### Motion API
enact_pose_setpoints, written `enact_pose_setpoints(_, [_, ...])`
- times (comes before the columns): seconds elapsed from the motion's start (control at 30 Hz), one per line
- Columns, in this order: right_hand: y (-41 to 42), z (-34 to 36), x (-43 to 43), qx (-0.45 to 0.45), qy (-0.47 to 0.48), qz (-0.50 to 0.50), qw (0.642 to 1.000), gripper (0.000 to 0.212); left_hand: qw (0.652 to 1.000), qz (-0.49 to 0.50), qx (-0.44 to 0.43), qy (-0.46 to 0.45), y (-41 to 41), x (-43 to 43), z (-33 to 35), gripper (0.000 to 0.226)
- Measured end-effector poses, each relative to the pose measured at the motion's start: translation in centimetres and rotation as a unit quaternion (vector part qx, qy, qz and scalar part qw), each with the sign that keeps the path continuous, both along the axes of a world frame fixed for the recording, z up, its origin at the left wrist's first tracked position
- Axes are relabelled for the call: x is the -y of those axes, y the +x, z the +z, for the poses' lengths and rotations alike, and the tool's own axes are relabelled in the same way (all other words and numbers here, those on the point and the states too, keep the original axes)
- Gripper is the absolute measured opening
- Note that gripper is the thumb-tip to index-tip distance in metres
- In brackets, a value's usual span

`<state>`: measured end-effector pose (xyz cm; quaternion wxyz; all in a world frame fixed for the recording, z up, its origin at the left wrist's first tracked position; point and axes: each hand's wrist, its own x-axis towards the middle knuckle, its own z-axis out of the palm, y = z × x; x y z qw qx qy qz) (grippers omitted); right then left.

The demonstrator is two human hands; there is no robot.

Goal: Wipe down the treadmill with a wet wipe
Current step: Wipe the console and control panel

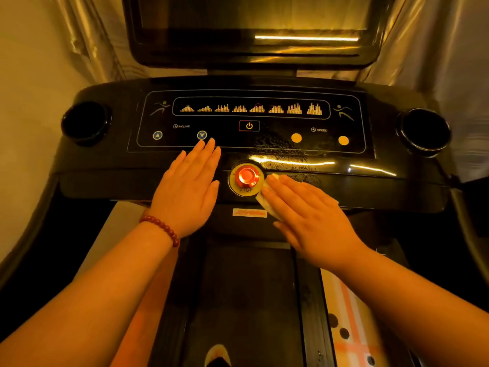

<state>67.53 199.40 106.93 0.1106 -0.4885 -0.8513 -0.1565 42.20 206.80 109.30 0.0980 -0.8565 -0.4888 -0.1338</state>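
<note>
Your right hand (309, 215) lies flat, fingers straight, pressing the white wet wipe (264, 201) onto the glossy black treadmill console (370, 192), just right of the red round stop button (247, 176) at frame centre. Your left hand (189, 189), fingers straight and together, rests flat left of that button.
</note>
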Motion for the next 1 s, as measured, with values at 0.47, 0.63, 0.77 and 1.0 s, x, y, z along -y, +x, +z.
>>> enact_pose_setpoints(0.47, [-0.7, -1.4, 0.0, 0.01, 0.043, 0.045, 0.998, 0.063, 0.998, -0.016, 0.015, -0.066, -1.2, 1.3, 0.6, 0.061])
enact_pose_setpoints(0.63, [-4.5, -1.0, -0.8, 0.002, 0.03, 0.073, 0.997, 0.061, 0.998, -0.045, 0.0, -0.045, -2.2, 0.6, 0.6, 0.064])
enact_pose_setpoints(0.77, [-4.4, -1.0, -0.5, 0.006, 0.026, 0.059, 0.998, 0.064, 0.997, -0.058, -0.042, -0.02, -3.3, -0.1, 0.4, 0.059])
enact_pose_setpoints(1.0, [-8.3, -1.4, -1.1, -0.025, 0.038, 0.055, 0.997, 0.056, 0.997, -0.074, -0.032, -0.002, -3.8, -0.6, -0.2, 0.056])
